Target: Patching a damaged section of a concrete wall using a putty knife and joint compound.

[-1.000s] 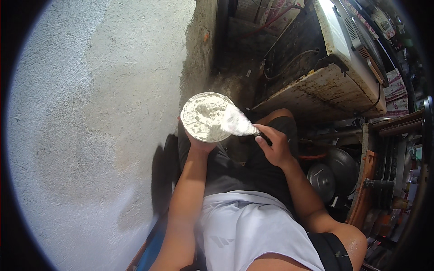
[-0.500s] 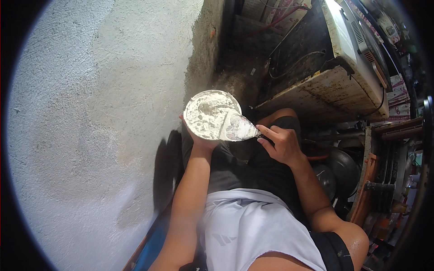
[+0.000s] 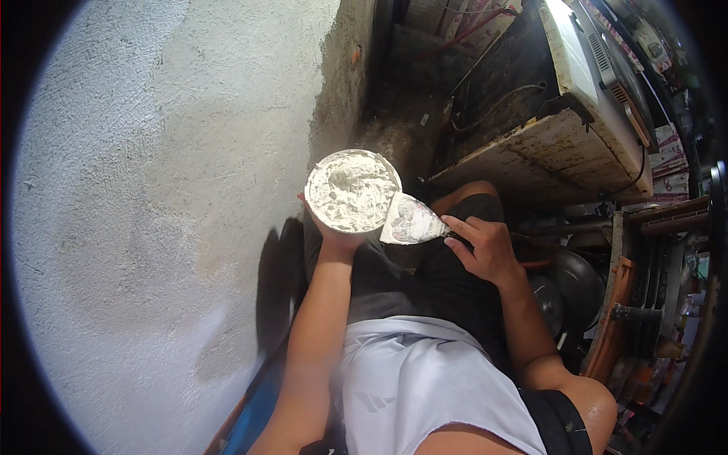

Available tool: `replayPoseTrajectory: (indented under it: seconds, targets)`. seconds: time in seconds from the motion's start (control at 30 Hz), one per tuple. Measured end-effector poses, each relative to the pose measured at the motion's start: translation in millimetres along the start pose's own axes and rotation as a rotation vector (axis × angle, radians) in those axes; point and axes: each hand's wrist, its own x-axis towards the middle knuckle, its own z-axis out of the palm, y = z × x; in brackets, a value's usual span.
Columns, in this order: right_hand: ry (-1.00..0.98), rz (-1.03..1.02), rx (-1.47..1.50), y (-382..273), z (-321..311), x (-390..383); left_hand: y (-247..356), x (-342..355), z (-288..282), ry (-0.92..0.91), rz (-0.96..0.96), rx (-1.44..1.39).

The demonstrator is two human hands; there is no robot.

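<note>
A round tub of thick, white, lumpy paste is held from underneath by my left hand, whose fingertips show at the tub's left side. My right hand grips the dark handle of a putty knife. The wide blade is coated with whitish paste and sits at the lower right rim of the tub. Both are held above my lap in dark shorts.
A textured, patchily coated white wall runs along my left. A grimy white appliance stands ahead right. Dark pans, a wooden rack and assorted items crowd the right side. A narrow, dirty floor gap lies ahead.
The putty knife has moved from over the paste rightward to the tub's rim, uncovering more of the paste. My right hand has shifted right. The tub has stayed in my left hand.
</note>
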Motion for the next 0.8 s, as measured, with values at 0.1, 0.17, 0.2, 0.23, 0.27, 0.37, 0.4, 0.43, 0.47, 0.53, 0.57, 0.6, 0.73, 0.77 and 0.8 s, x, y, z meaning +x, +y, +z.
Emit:
replayPoseTrajectory:
  seconds: [0.1, 0.17, 0.2, 0.23, 0.27, 0.37, 0.4, 0.43, 0.47, 0.53, 0.57, 0.6, 0.73, 0.77, 0.8]
  targets:
    - [0.012, 0.002, 0.013, 3.6, -4.1, -3.7, -1.3, 0.9, 0.7, 0.007, 0.021, 0.030]
    - [0.025, 0.004, 0.024, 5.4, -7.1, -5.3, -1.3, 1.1, 0.6, 0.008, 0.029, 0.030]
    - [0.009, 0.014, 0.026, 6.2, -9.9, -6.4, -1.8, 1.4, 0.5, 0.035, 0.053, 0.031]
    - [-0.006, 0.026, 0.028, 7.6, -12.3, -7.5, -2.6, 2.5, -0.5, 0.060, 0.075, 0.031]
    - [-0.006, 0.026, 0.027, 9.4, -14.4, -8.1, -2.8, 3.7, -1.6, 0.060, 0.075, 0.032]
    - [0.002, 0.047, 0.120, 18.6, -18.6, -11.8, -5.2, 7.5, -2.1, -0.032, 0.039, -0.040]
    - [0.044, 0.072, 0.171, 24.6, -17.0, -15.1, -7.9, 8.7, -1.8, -0.026, 0.037, -0.042]
    - [0.087, 0.096, 0.220, 29.6, -14.3, -17.2, -10.1, 10.2, -1.2, -0.020, 0.035, -0.045]
    - [0.088, 0.098, 0.219, 34.5, -9.2, -18.0, -11.3, 11.9, -0.5, -0.020, 0.032, -0.045]
    - [0.183, 0.082, 0.456, 43.3, -0.2, -18.4, -12.8, 14.6, -0.4, -0.028, 0.036, -0.036]
    - [0.182, 0.082, 0.457, 43.0, 0.7, -19.7, -12.3, 14.6, -1.0, -0.027, 0.036, -0.036]
    - [0.053, 0.310, 0.819, 40.8, 2.1, -22.8, -11.0, 13.5, -1.7, -0.022, 0.041, -0.039]
    - [-0.101, 0.519, 1.551, 30.5, 20.4, -26.1, -8.5, 15.4, -4.0, 0.025, 0.042, 0.020]
    - [-0.103, 0.520, 1.550, 27.9, 24.0, -25.0, -7.9, 15.5, -4.6, 0.025, 0.043, 0.018]
    - [-0.101, 0.558, 1.617, 25.4, 26.9, -24.1, -7.4, 15.8, -5.2, 0.020, 0.043, 0.017]
